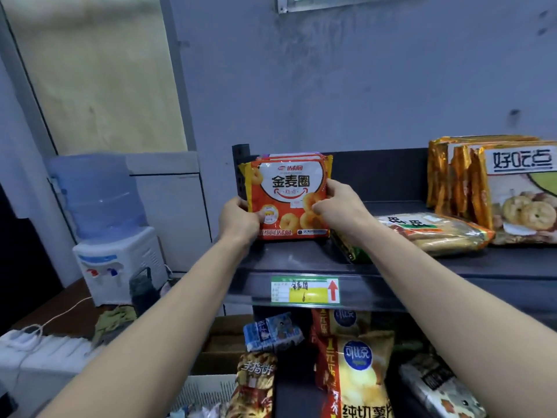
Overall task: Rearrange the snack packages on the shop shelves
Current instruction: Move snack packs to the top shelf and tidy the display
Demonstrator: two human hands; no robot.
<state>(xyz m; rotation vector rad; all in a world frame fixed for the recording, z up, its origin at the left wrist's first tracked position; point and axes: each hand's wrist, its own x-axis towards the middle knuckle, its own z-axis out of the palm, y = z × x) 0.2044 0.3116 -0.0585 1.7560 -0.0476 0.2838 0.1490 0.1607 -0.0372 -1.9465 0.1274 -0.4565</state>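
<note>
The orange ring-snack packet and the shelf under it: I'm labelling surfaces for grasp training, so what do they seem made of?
The orange ring-snack packet, held upright by the left hand and right hand, looks like glossy printed plastic film, with crimped side seams and soft highlights. The shelf looks like dark painted metal with a matt finish, judging by its perforated upright; that is likely, not certain.

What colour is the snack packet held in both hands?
Orange-red with a white panel and yellow edges, on the ring-biscuit packet; head view.
</note>
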